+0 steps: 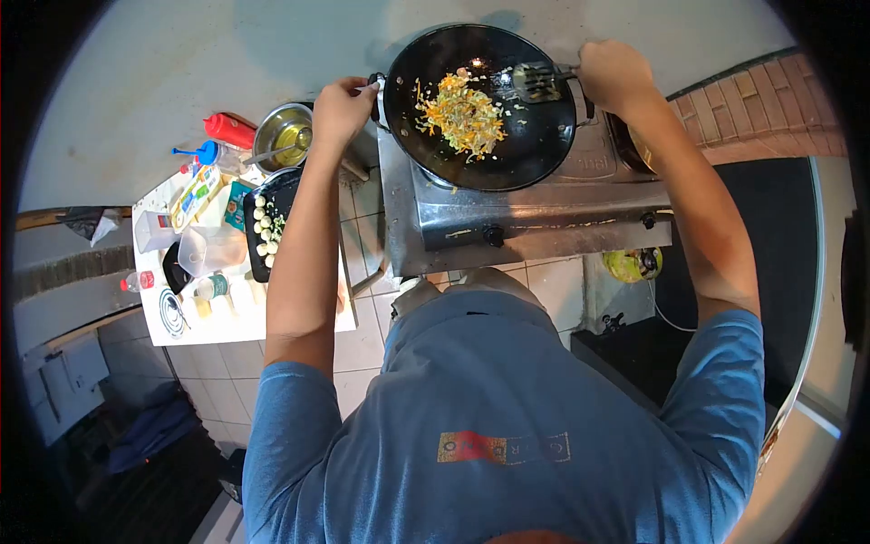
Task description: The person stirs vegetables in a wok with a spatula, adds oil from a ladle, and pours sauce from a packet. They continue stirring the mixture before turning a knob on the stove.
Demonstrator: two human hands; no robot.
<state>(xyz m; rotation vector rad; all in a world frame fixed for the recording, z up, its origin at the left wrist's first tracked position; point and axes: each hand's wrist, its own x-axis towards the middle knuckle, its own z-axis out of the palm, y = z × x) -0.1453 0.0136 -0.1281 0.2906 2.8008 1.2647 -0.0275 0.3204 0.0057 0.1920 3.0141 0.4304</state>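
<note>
A black two-handled wok sits on the stove, with chopped vegetables and egg-like bits heaped left of its centre. My left hand is closed on the wok's left handle, where something pale shows by the thumb. With its fingers wrapped round the handle of a slotted spatula, my right hand is over the wok's right rim. The spatula's blade lies inside the wok, to the right of the food, with bits stuck on it.
The steel gas stove has knobs along its front. On the left, a white table bears a black tray of small pale balls, a steel pot with yellow liquid and a ladle, a red bottle and a plastic container.
</note>
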